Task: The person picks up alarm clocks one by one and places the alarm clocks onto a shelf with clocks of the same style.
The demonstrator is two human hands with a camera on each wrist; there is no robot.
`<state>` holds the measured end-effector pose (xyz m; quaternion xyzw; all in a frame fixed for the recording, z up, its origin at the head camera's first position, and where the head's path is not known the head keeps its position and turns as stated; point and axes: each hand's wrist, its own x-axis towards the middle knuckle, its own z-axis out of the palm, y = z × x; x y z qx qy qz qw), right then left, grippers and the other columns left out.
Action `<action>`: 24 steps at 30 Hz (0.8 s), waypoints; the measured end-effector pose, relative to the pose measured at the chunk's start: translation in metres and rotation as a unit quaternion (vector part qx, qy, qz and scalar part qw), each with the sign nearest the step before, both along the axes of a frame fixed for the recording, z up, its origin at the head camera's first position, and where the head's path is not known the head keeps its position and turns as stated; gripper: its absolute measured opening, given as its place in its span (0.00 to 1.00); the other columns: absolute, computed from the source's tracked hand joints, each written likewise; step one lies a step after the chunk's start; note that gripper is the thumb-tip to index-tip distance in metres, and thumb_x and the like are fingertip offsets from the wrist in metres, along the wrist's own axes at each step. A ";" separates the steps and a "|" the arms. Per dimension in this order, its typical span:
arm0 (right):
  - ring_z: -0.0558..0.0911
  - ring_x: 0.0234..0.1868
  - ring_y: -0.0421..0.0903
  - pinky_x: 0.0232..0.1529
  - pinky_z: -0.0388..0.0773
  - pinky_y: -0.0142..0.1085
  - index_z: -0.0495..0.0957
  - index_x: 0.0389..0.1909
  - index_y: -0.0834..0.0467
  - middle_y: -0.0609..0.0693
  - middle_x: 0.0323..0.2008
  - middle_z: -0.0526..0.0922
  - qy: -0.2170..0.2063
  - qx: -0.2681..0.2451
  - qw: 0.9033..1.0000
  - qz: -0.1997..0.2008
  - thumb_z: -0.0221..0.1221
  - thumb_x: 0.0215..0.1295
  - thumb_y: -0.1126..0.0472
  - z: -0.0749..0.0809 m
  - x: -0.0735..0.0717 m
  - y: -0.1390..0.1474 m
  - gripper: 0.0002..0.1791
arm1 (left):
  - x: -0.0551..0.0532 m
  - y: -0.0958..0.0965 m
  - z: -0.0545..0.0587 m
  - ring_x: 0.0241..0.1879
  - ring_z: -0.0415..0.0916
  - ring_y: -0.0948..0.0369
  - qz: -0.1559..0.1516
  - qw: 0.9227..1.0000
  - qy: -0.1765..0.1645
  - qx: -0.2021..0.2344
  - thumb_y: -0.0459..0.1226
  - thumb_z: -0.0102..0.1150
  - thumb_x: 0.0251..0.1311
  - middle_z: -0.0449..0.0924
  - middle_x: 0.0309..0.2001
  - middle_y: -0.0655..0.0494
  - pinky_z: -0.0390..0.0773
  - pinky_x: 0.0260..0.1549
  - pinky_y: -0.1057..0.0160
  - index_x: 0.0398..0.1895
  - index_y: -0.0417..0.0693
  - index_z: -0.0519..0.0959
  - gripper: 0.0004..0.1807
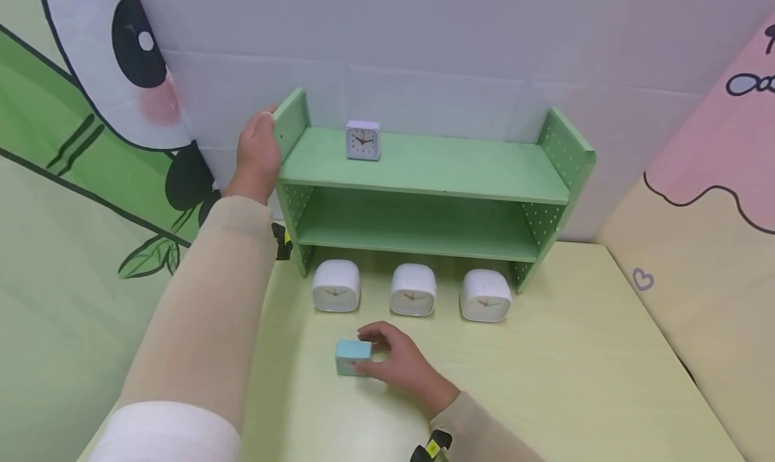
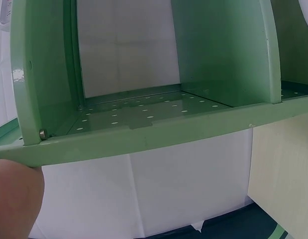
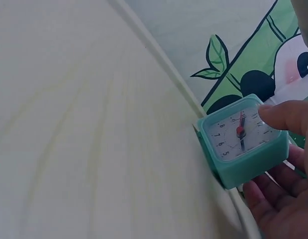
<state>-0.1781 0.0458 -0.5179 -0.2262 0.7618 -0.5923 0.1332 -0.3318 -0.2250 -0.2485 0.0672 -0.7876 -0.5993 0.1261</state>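
Observation:
A small teal alarm clock [image 3: 243, 142] stands low over the front of the table, its dial and red-centred hands visible in the right wrist view. My right hand [image 1: 402, 364] pinches it from the right, thumb on the face side and fingers behind. Up at the left, my left hand [image 1: 259, 154] grips the upper edge of the left side panel of a green two-tier shelf [image 1: 424, 169]; its fingers are mostly hidden behind that panel. In the left wrist view, only part of the hand [image 2: 14, 196] shows against the green edge.
A lilac alarm clock [image 1: 363, 141] sits on the upper shelf board, left of centre. Under the shelf, along its front, stand three white rounded clocks [image 1: 336, 286] in a row on the pale table [image 1: 581, 354]. Printed cloth [image 1: 412, 38] hangs behind and at both sides.

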 end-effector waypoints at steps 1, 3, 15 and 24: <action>0.83 0.52 0.46 0.56 0.78 0.42 0.79 0.59 0.57 0.49 0.53 0.83 -0.002 -0.003 1.000 -0.004 0.74 0.61 0.60 -0.002 0.000 0.000 0.26 | 0.000 0.000 0.000 0.53 0.70 0.57 0.001 1.000 0.001 0.000 0.57 0.18 0.79 0.69 0.62 0.52 0.72 0.52 0.54 0.78 0.74 0.61 0.30; 0.84 0.49 0.46 0.54 0.79 0.42 0.80 0.55 0.57 0.47 0.49 0.84 -0.006 -0.007 1.000 -0.012 0.74 0.61 0.61 -0.005 0.001 0.000 0.22 | 0.001 -0.001 0.000 0.53 0.70 0.57 0.002 1.000 0.000 0.003 0.57 0.19 0.79 0.69 0.62 0.52 0.72 0.52 0.54 0.78 0.74 0.61 0.30; 0.84 0.49 0.46 0.54 0.80 0.39 0.79 0.54 0.56 0.49 0.48 0.84 -0.006 -0.028 0.999 -0.027 0.71 0.65 0.61 -0.020 0.010 0.006 0.19 | 0.000 0.002 -0.001 0.52 0.70 0.58 0.002 1.000 0.002 0.002 0.56 0.19 0.80 0.70 0.60 0.53 0.72 0.52 0.54 0.78 0.74 0.62 0.30; 0.84 0.52 0.49 0.57 0.79 0.40 0.78 0.56 0.58 0.51 0.51 0.83 -0.008 -0.057 0.998 -0.029 0.69 0.67 0.65 -0.016 0.012 0.006 0.19 | 0.001 0.001 0.000 0.52 0.70 0.58 0.002 1.000 0.004 -0.001 0.56 0.18 0.80 0.70 0.61 0.52 0.72 0.52 0.54 0.77 0.73 0.63 0.30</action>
